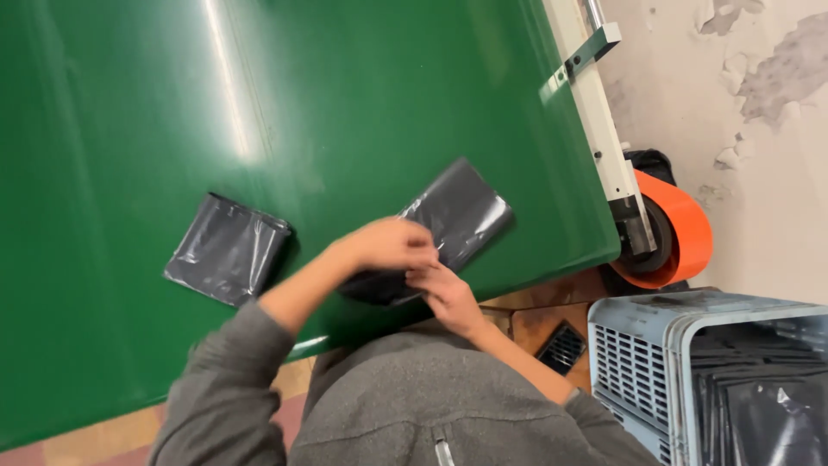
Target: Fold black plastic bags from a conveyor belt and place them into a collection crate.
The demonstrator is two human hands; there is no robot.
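Green and glossy, the table (129,103) carries my dark grey plastic pouch (457,216) at its near edge, long axis slanting from my hands toward the far right. It looks shiny and creased. My left grip (388,244) and right grip (444,293) pinch its near end. A second pouch (228,248) lies well left; open belt lies beyond.

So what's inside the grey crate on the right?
The grey crate holds a stack of flat dark plastic bags, glossy like the ones on the green belt. Only the upper bags show; the crate's wall and the picture's edge hide anything deeper.
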